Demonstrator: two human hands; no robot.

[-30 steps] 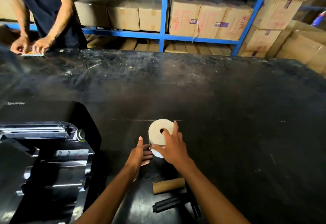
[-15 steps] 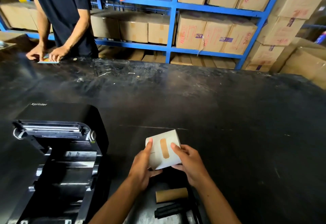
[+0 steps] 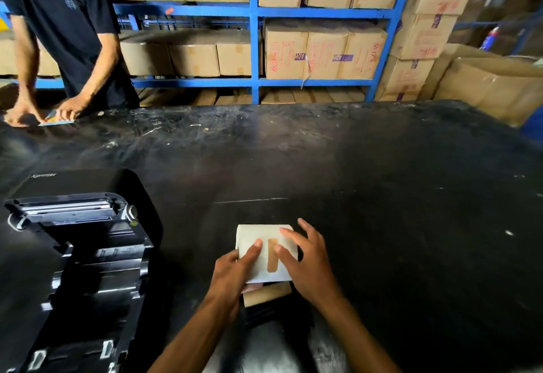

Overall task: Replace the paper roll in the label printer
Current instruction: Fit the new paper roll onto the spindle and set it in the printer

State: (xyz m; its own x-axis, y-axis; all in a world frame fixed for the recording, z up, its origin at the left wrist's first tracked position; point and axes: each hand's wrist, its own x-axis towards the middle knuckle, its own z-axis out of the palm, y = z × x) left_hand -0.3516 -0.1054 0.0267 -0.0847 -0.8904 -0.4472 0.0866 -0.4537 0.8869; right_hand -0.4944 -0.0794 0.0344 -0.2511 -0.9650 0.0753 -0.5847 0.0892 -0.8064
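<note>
A white paper roll (image 3: 264, 243) lies on its side above the black table, with a brown strip of tape (image 3: 272, 255) across its outer wrap. My left hand (image 3: 232, 272) grips its left side, thumb on the wrap. My right hand (image 3: 305, 264) rests on its right side, fingertips next to the tape. An empty brown cardboard core (image 3: 264, 294) lies just below the roll, partly hidden by it. The black label printer (image 3: 79, 240) stands open at the left, its paper bay exposed.
A black spindle part (image 3: 264, 312) lies under the cardboard core. Another person (image 3: 64, 28) stands at the table's far left edge, hands on a small card (image 3: 55, 121). Blue shelving (image 3: 252, 49) with cardboard boxes runs behind the black table (image 3: 382, 196).
The roll stood on end on the table with my right hand on top; both hands have lifted it and turned it on its side, tape strip facing up. The view has tilted upward.
</note>
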